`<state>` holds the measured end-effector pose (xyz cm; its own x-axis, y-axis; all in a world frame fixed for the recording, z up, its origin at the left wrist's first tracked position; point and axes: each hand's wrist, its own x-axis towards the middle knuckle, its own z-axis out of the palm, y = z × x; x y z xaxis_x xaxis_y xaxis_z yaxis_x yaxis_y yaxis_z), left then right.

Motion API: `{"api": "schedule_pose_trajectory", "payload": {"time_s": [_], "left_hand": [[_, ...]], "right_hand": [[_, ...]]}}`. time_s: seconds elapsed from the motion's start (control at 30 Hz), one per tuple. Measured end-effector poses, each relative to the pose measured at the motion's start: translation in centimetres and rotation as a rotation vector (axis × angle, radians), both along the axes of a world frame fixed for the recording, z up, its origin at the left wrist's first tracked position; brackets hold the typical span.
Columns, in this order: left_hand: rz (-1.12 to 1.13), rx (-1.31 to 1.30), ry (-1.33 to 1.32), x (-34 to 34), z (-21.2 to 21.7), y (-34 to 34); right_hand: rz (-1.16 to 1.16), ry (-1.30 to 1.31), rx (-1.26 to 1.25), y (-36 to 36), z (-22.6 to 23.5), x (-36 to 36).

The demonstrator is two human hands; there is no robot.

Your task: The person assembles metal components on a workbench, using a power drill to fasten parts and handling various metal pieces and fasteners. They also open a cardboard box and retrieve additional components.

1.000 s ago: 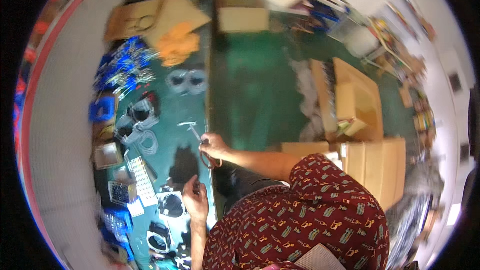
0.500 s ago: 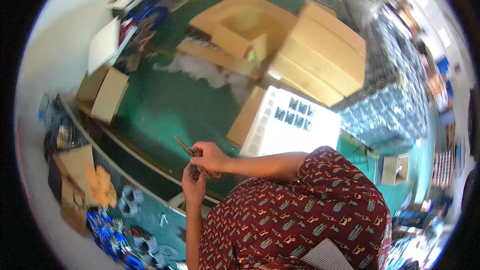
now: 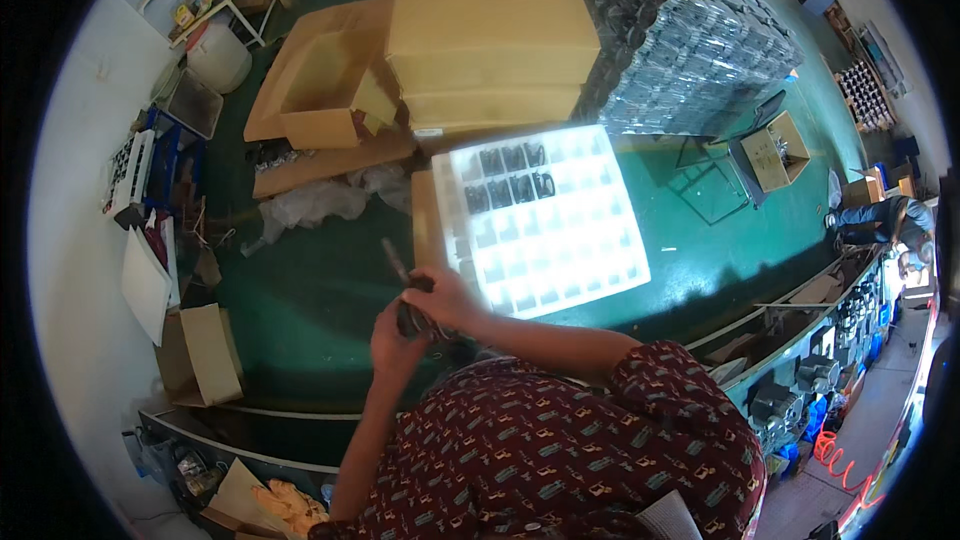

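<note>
Both my hands are together in front of me, closed on one dark part with a thin rod pointing up and away. Around its lower end are the fingers of my left hand. My right hand grips it just above, and the fingers cover most of its body, so I cannot tell its exact kind. Close beyond my right hand lies a white compartmented tray. Several black parts sit in pockets at its far left; bright light washes over its nearer pockets.
A large cardboard box stands behind the tray, beside an opened carton and crumpled plastic sheeting. Wrapped stacks rise at the back right. A workbench with metal housings runs along the right, where another person bends over.
My view has swung to the right, bringing the right-hand workbench and the other person into sight. Both hands still hold the dark part close together.
</note>
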<state>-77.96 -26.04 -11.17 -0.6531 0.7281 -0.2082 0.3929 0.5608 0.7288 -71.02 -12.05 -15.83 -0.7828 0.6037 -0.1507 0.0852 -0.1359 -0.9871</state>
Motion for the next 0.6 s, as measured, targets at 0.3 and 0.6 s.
{"api": "schedule_pose_trajectory", "payload": {"time_s": [0.3,0.6], "left_hand": [[-0.195,0.075,-0.366,1.3,-1.4,2.8],[-0.185,0.022,-0.504,0.0,-5.9,3.2]], "right_hand": [[-0.254,-0.063,-0.260,0.7,1.1,3.5],[-0.074,-0.089,-0.169,1.8,-1.5,5.8]]}}
